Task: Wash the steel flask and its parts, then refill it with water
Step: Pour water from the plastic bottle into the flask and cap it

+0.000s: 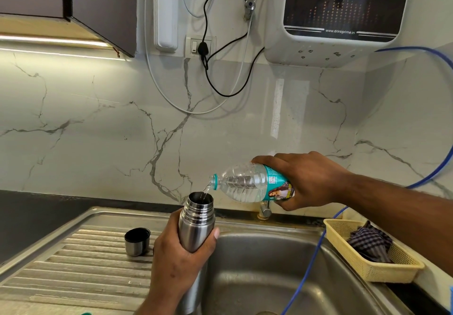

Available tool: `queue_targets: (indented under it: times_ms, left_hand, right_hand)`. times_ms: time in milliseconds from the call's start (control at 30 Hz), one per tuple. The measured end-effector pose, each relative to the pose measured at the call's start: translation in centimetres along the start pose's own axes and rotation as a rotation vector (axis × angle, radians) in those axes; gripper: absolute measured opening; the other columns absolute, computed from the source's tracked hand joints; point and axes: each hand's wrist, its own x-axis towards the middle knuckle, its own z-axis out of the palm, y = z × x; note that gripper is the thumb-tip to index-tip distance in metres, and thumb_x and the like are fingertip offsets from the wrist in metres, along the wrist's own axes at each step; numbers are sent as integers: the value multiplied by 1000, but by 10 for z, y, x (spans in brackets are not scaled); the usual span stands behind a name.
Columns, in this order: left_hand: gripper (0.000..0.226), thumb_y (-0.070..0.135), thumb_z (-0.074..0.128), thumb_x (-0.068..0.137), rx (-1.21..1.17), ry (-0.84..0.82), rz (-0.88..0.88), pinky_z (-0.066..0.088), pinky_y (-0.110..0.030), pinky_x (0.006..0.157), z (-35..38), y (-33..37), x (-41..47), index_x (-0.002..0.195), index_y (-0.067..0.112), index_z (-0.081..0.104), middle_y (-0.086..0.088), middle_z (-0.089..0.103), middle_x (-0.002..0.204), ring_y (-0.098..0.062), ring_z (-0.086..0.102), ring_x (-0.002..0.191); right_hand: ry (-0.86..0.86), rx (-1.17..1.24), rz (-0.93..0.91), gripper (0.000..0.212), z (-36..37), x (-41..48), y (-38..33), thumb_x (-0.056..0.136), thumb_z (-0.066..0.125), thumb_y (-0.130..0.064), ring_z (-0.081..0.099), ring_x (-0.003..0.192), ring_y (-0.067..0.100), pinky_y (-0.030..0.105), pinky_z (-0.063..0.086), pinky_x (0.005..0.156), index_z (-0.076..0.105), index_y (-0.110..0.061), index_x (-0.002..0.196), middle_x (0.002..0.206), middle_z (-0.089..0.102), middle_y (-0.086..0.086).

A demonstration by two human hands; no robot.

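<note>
Over the steel sink [269, 260], our left hand [176, 263] wraps the rigid, likely slippery flask [196, 226] mid-body; our right hand [308, 182], at two o'clock, clasps the light, squeezable bottle [247, 182].

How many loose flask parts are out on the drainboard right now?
1: the steel cup lid stands mouth-up on the ribbed drainboard, left of the flask held in the left hand. An inner stopper may be hidden behind that hand.
</note>
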Motion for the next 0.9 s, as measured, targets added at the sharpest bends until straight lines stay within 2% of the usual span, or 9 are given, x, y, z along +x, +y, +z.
queue_targets:
  times_ms: [67,200,300,500,667,900]
  left_hand:
    - [59,76,71,68,3,0,4,55,-23,66,0,0,0,114,43,53,16,65,94,4,64,87]
    - [58,69,74,66,-9,0,0,55,-23,67,-1,2,0,113,39,57,14,67,93,1,65,84]
    - [61,74,73,67,-6,-8,0,55,-22,66,-1,2,0,115,39,56,14,67,93,1,65,85]
    - [56,66,75,65,-16,-4,0,52,-18,65,-3,5,1,111,39,58,16,68,91,-1,66,83]
    - [59,68,74,64,-19,-8,-8,52,-18,66,-3,6,0,113,39,57,15,67,93,1,65,85]
    - [61,67,73,64,-25,-11,-2,49,-15,64,-3,10,1,114,36,58,13,68,93,2,64,87]
  right_hand:
    - [0,-4,-1,97,0,0,0,84,67,-67,55,120,10,21,45,88,9,-43,158,144,51,-12]
    - [-4,6,5,97,-2,0,-1,84,68,-65,56,120,12,24,48,91,10,-42,158,144,51,-11]
    - [-5,3,3,97,-1,0,-2,84,69,-65,56,120,12,25,49,92,9,-43,158,144,51,-12]
    - [-3,-6,-9,97,0,2,0,82,65,-66,56,119,12,24,48,90,10,-42,158,143,52,-11]
    - [-5,-2,-13,96,1,2,1,83,65,-66,55,120,11,22,45,89,10,-43,158,144,51,-12]
    - [0,-9,-16,96,2,3,-1,85,69,-64,54,122,12,25,48,92,11,-43,158,145,50,-13]
